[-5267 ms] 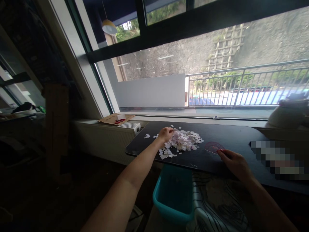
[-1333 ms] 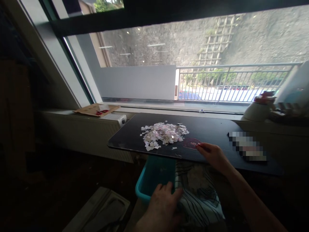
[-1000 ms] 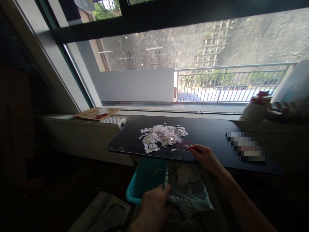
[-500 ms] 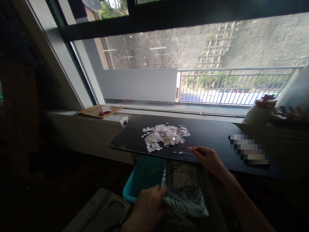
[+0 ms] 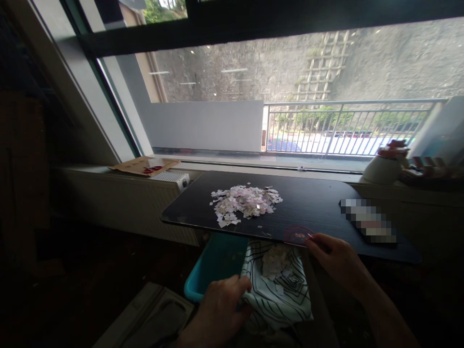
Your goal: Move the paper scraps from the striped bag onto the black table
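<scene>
A heap of small pale paper scraps point(image 5: 244, 200) lies on the black tabletop point(image 5: 308, 198). My right hand point(image 5: 335, 258) pinches the rim of a thin, see-through pink disc point(image 5: 297, 235) at the table's front edge. Below that edge, a white cloth bag with black lines point(image 5: 261, 295) hangs with its mouth spread, and more paper scraps point(image 5: 277, 261) show inside. My left hand point(image 5: 226, 299) is closed on the bag's left rim, the fingertips partly hidden by the cloth. A few loose scraps lie between the heap and the disc.
A teal plastic tub point(image 5: 195, 282) stands under the table, left of the bag. Red-handled scissors point(image 5: 152, 169) lie on brown paper point(image 5: 134, 166) on the radiator. A blurred-out object point(image 5: 368, 222) lies on the table's right, near a pale pot point(image 5: 382, 166) on the sill.
My right hand has drawn the disc toward me and right, from the tabletop to its front edge. Fewer loose scraps lie there, and more show in the bag. My left hand keeps its hold.
</scene>
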### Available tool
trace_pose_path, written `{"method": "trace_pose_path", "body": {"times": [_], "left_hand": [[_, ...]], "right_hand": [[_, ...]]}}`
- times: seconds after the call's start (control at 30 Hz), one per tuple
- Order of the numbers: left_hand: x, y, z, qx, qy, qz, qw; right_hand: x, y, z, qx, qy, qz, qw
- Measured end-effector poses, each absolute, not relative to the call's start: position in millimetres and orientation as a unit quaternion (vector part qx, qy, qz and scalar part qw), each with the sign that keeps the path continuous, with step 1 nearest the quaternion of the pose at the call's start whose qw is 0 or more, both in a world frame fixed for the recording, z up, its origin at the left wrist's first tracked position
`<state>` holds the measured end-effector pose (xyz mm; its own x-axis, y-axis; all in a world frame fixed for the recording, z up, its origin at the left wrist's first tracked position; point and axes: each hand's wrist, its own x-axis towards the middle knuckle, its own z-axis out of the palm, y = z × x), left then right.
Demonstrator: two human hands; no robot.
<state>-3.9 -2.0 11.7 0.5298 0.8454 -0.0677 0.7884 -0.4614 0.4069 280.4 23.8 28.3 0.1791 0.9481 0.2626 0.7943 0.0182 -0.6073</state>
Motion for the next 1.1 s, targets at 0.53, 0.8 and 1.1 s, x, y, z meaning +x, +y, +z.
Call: {"method": "trace_pose_path", "body": {"times": [0.53,0.8,1.1], "left_hand": [[23,1,1,0.893,0.433,0.037,0.118],[28,4,3,0.898,0.424,0.028,0.110],[29,0,8,0.890,0.432,0.010,0.141]], "right_hand": [[243,74,6,-0.648,-0.635,0.135,0.397],[237,70,0,-0.604,-0.670,0.149,0.406],[227,70,5,-0.581,-0.696,0.182,0.381]]}}
